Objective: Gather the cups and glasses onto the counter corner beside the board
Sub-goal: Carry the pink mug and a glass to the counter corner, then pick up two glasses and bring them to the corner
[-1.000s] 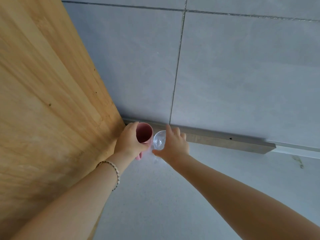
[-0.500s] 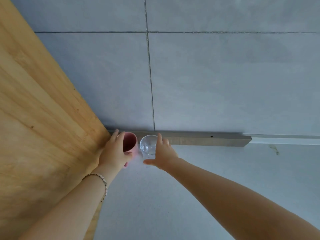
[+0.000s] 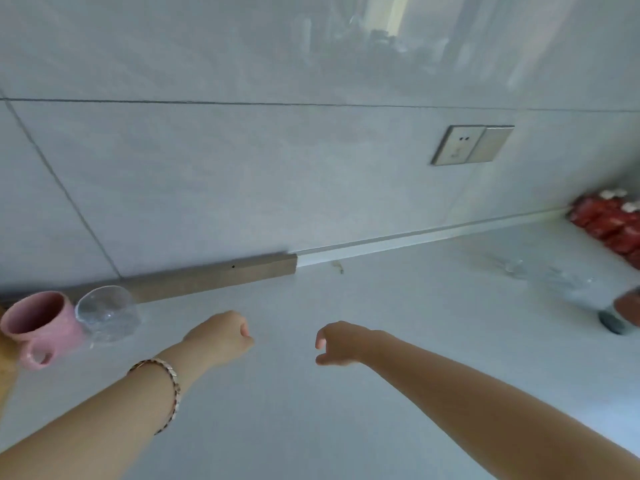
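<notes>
A pink mug (image 3: 40,322) with its handle toward me stands on the white counter at the far left. A clear glass (image 3: 107,315) stands touching its right side, in front of a grey strip along the wall. A sliver of the wooden board (image 3: 5,368) shows at the left edge. My left hand (image 3: 221,337) hovers over the counter to the right of the glass, fingers curled in, holding nothing. My right hand (image 3: 341,342) is further right, fingers loosely bent and apart, also holding nothing. Blurred clear glassware (image 3: 540,275) sits far right.
A red patterned package (image 3: 613,226) lies at the far right against the wall. A dark round object and a reddish-brown thing (image 3: 623,313) sit at the right edge. A wall socket (image 3: 471,144) is mounted above the counter.
Both hands have let go of the pink mug and the glass and moved right. The view has swung right, so the board has nearly left the frame.
</notes>
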A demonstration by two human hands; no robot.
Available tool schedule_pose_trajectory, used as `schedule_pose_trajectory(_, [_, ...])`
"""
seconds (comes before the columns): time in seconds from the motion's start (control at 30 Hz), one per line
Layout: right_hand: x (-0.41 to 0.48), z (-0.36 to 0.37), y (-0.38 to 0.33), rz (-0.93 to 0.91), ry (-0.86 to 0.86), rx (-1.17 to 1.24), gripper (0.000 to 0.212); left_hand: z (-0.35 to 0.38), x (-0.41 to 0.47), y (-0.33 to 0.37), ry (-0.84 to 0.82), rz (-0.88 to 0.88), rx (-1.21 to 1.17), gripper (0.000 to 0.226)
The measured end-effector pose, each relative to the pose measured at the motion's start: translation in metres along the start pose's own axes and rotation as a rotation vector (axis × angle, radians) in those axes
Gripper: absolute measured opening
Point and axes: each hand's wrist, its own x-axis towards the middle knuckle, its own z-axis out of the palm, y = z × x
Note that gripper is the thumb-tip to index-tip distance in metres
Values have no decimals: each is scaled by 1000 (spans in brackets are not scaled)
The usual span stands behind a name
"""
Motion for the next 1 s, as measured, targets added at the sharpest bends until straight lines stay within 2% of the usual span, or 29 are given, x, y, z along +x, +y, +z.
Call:
schedule_pose_trajectory(0.33, [-108, -2, 311, 329, 139, 208, 39, 80, 36, 283, -48, 290, 167, 7])
schedule_pose_trajectory(0.47, [-120, -3, 435, 387, 210, 253, 36, 126, 54, 388, -30, 289, 170, 10])
schedule_pose_trajectory(0.57, [-118, -8, 515, 437, 313, 296, 37, 153, 69, 454, -59, 267, 166, 21])
schedule_pose_trajectory(0.73, [-104, -47, 609, 511, 522, 297, 52, 175, 89, 523, -72, 240, 216, 28])
schedule_pose_trajectory(0.8, [-91, -70, 639, 549, 557, 262, 62, 178, 98, 541, -73, 205, 196, 29])
schedule_pose_trajectory(0.9, [-67, -94, 680, 646, 518, 274, 86, 180, 110, 560, -54, 175, 170, 31])
schedule_pose_trajectory(1.0, [-42, -101, 710, 669, 427, 470, 102, 184, 119, 572, -45, 142, 134, 34])
